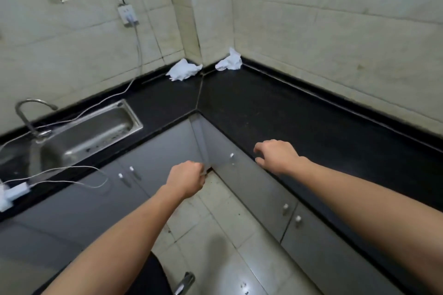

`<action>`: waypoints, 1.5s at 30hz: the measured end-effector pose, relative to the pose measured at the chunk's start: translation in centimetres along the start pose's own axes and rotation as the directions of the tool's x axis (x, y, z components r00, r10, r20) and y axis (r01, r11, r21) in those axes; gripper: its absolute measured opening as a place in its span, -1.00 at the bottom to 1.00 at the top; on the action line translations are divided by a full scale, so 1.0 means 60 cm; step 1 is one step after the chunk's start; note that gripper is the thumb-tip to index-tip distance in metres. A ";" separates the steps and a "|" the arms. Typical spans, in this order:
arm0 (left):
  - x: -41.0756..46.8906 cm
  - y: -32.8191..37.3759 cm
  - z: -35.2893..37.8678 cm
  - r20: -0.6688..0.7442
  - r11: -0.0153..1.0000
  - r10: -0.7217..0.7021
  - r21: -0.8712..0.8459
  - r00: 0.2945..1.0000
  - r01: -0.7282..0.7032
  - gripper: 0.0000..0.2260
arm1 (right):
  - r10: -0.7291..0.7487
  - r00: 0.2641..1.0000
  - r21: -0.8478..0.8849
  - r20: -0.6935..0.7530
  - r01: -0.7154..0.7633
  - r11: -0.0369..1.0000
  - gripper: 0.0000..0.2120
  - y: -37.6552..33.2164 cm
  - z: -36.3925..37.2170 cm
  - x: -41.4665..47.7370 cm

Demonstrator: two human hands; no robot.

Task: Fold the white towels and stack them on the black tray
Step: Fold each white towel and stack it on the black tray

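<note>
Two crumpled white towels lie at the back corner of the black L-shaped countertop (275, 108): the left towel (183, 70) against the left wall, the right towel (229, 61) against the right wall. My left hand (187, 181) hangs in front of the grey cabinets, its fingers curled shut with nothing in them. My right hand (278, 154) hovers over the counter's front edge, fingers apart and empty. Both hands are far from the towels. No black tray is in view.
A steel sink (91, 132) with a curved tap (26, 115) sits in the counter's left run. White cables (72, 175) trail across it from a wall socket (128, 14) to a charger (14, 193). Grey cabinet doors (251, 189) stand below; the floor is tiled.
</note>
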State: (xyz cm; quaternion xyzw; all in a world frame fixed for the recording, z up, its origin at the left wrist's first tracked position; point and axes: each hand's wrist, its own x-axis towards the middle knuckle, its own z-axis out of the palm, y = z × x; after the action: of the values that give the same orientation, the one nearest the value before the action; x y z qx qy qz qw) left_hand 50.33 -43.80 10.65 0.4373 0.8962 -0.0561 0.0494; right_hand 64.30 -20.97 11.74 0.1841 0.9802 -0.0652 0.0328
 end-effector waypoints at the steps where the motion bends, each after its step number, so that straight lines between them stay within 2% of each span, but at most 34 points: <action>1: 0.015 -0.025 0.000 0.003 1.000 -0.015 -0.004 1.000 0.015 -0.77 | -0.007 1.000 0.003 0.007 0.007 1.000 -0.75 -0.012 -0.001 0.029; 9: 0.161 -0.097 0.032 0.062 0.997 -0.033 -0.074 0.998 0.037 -0.75 | -0.007 0.996 -0.002 0.085 0.007 1.000 -0.69 -0.009 0.019 0.217; 18: 0.449 -0.165 -0.019 0.077 0.997 -0.047 -0.063 0.996 0.051 -0.75 | 0.038 0.991 0.063 0.126 -0.046 0.997 -0.70 0.087 0.017 0.511; 21: 0.540 -0.178 -0.039 0.038 0.994 -0.067 -0.085 0.997 0.070 -0.76 | 0.050 0.991 0.093 0.122 -0.062 0.994 -0.70 0.126 0.002 0.598; 26: 0.658 -0.197 -0.047 0.110 0.991 -0.035 -0.121 0.993 0.048 -0.77 | 0.073 0.973 0.131 0.217 -0.103 0.986 -0.73 0.171 0.006 0.701; 31: 0.812 -0.254 -0.041 0.140 0.988 0.010 -0.154 0.990 0.011 -0.83 | 0.147 0.959 0.131 0.241 -0.182 0.974 -0.69 0.200 0.019 0.830; 39: 1.091 -0.394 -0.024 0.150 0.966 0.099 -0.250 0.984 -0.059 -0.83 | 0.299 0.916 0.107 0.269 -0.337 0.935 -0.75 0.214 0.027 1.108; 42: 1.183 -0.448 -0.011 0.187 0.959 0.122 -0.274 0.975 -0.068 -0.83 | 0.347 0.893 0.199 0.288 -0.410 0.890 -0.76 0.204 0.035 1.230; 45: 1.241 -0.482 0.008 0.197 0.947 0.133 -0.314 0.971 -0.066 -0.80 | 0.413 0.867 0.430 0.278 -0.497 0.754 -0.81 0.197 0.056 1.334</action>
State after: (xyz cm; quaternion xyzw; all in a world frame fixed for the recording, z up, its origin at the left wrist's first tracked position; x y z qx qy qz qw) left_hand -18.06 -3.58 1.58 0.4608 0.8599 0.0382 0.2161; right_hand -5.71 18.03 -0.02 0.4136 0.8503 -0.3151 0.0814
